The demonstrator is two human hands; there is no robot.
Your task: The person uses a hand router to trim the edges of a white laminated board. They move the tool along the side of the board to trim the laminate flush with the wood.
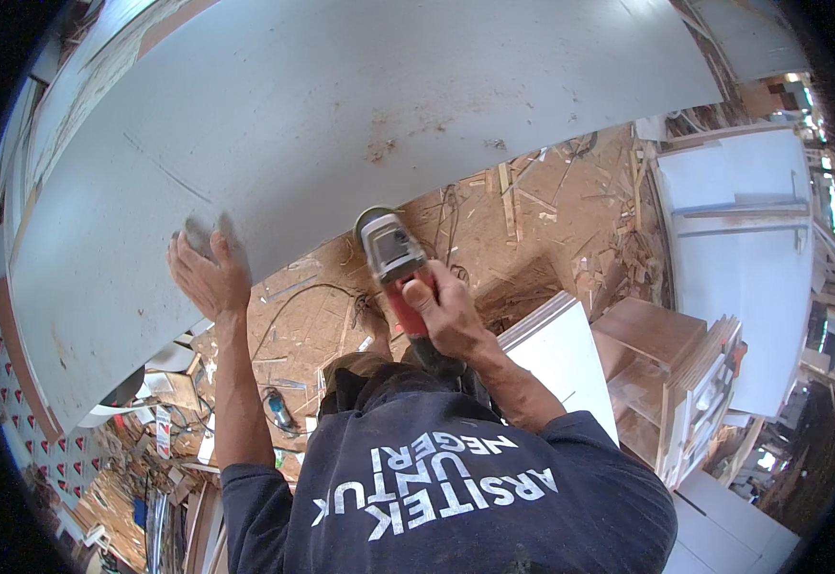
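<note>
A large pale grey-white panel [322, 105] spans the far side of the view. Near its close edge, my left hand [211, 275] rests with its fingers stretched out, nothing held in it. My right hand [454, 311] is wrapped round an angle grinder [396, 251] with a red body and a silver head. The grinder's round disc meets or overlaps the panel's near edge; whether it touches I cannot tell. Brown dust and small crumbs lie on the panel, which also has a dark scratch-like line left of centre.
Wood scraps and offcuts litter the brown floor [551, 206], with a cable [288, 301] running across it. White-faced boards [563, 359] and a wooden cabinet frame [647, 349] stand close on my right. Farther right is a long white panel [738, 258]. Another power tool [278, 409] lies at left.
</note>
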